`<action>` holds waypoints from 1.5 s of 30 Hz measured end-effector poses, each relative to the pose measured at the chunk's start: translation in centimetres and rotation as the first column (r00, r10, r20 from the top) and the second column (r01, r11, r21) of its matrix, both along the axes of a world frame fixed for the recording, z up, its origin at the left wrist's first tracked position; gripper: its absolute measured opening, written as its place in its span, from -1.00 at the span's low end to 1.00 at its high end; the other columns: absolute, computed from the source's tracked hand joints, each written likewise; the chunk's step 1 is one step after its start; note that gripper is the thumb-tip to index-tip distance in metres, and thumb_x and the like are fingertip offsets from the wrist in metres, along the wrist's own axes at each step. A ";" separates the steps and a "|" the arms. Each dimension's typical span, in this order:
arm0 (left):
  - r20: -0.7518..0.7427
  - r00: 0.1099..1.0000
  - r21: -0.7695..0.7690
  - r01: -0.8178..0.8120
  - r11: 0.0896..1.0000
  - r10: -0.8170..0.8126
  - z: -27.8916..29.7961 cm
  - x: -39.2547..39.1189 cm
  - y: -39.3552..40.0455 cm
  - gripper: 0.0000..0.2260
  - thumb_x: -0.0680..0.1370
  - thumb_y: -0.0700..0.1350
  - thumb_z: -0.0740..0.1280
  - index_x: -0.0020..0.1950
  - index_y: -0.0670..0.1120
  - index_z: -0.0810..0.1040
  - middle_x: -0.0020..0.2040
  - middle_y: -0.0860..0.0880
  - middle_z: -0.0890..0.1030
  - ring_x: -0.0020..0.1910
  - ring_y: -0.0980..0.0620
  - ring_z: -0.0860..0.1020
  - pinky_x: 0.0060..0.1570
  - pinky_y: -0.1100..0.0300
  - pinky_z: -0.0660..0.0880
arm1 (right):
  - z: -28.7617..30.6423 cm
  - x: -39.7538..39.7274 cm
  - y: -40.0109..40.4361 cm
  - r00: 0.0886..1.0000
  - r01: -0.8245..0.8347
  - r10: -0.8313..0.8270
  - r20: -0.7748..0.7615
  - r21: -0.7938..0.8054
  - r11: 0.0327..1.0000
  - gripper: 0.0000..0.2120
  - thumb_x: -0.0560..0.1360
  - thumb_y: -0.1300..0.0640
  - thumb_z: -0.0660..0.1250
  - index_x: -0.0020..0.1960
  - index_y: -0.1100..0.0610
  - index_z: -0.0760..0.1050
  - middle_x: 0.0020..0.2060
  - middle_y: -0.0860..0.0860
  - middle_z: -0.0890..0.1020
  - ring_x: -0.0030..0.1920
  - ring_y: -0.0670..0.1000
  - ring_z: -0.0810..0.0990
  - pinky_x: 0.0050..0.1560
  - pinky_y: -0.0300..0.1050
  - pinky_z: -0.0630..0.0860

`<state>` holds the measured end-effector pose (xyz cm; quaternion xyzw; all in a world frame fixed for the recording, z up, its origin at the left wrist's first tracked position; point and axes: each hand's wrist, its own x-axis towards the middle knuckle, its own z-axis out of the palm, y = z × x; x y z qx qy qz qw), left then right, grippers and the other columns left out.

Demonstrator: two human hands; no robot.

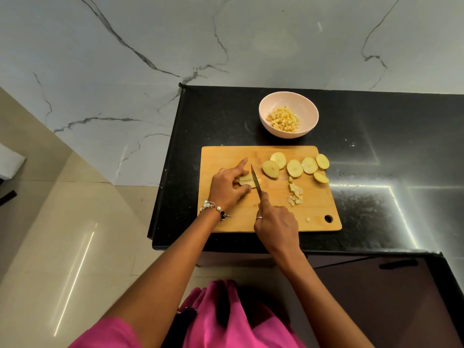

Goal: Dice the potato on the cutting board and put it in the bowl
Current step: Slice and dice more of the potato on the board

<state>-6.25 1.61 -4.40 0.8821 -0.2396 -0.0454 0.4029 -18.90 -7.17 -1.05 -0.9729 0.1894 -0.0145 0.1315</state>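
Head view shows us mid-cut on the cutting board, which lies near the front edge of the black tabletop. Our left hand pins a stack of potato strips toward the board's left side, thumb and curled fingers clamped on them, the forefinger stretched out beyond. Our right hand grips the knife, fingers wrapped tight around the handle, which they hide. The blade runs away from us and sits across the strips, just right of the left fingertips.

To do this well, we judge that we should keep the left fingertips tucked back from the blade, cut straight down across the strips at an even spacing, and slide the holding hand leftward after each cut. The strips could splay if our grip loosens.

Both forearms reach in from the near edge, the right wrist angled inward so the knife points toward the back edge.

Six round potato slices wait along the board's far right side; a small heap of diced pieces lies mid-board. The bowl, behind the board, already holds diced potato.
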 end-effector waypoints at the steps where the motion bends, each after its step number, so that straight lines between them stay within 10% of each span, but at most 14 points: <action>1: 0.009 1.000 -0.008 -0.004 1.000 0.004 -0.1 -0.1 0.0 -0.37 0.39 -0.09 0.47 0.42 0.01 0.33 0.08 0.08 0.63 -0.07 0.09 0.49 0.02 0.27 0.46 | 0.0 0.2 0.0 1.000 -0.004 0.003 -0.014 -0.009 1.000 -0.50 0.60 0.13 0.03 0.53 0.12 0.04 -0.16 0.14 0.59 -0.22 0.16 0.55 -0.33 -0.08 0.30; 26: 0.074 0.996 -0.112 -0.040 0.993 0.049 -1.3 0.0 0.1 -0.27 0.38 -0.14 0.49 0.47 -0.12 0.22 0.03 -0.03 0.65 -0.03 0.05 0.58 0.02 0.25 0.52 | 0.7 0.7 1.0 0.992 -0.010 0.002 -0.126 -0.062 0.998 -0.46 0.58 0.17 0.05 0.53 0.12 0.01 -0.25 0.11 0.49 -0.32 0.10 0.41 -0.35 -0.08 0.31; 31: 0.079 0.994 -0.115 -0.066 0.991 0.075 -1.6 0.1 0.0 -0.30 0.39 -0.13 0.49 0.45 -0.14 0.26 0.00 -0.02 0.67 0.01 0.04 0.52 -0.07 0.55 0.32 | 0.0 1.6 1.5 0.993 -0.048 0.036 -0.112 -0.109 0.993 -0.46 0.57 0.23 0.02 0.53 0.20 0.02 -0.15 0.17 0.58 -0.24 0.17 0.53 -0.34 -0.07 0.30; 37: 0.092 0.990 -0.085 -0.102 0.991 0.109 -1.4 -0.3 -0.2 -0.31 0.39 -0.06 0.49 0.45 -0.12 0.28 0.01 0.01 0.67 -0.01 -0.01 0.48 -0.04 0.27 0.40 | 0.1 -1.8 2.6 0.973 -0.105 0.083 -0.214 -0.093 0.990 -0.42 0.57 0.26 0.00 0.53 0.23 -0.14 -0.10 0.15 0.57 -0.23 0.14 0.53 -0.31 -0.07 0.31; 45: -0.049 0.995 -0.104 -0.091 0.990 0.086 -1.0 0.2 0.4 -0.25 0.38 -0.13 0.50 0.48 -0.06 0.22 0.07 0.03 0.64 0.00 0.11 0.52 0.02 0.37 0.43 | 2.2 -1.6 1.8 0.994 -0.016 0.013 -0.112 -0.025 1.000 -0.45 0.57 0.18 0.04 0.53 0.13 -0.01 -0.18 0.13 0.56 -0.30 0.11 0.45 -0.34 -0.08 0.32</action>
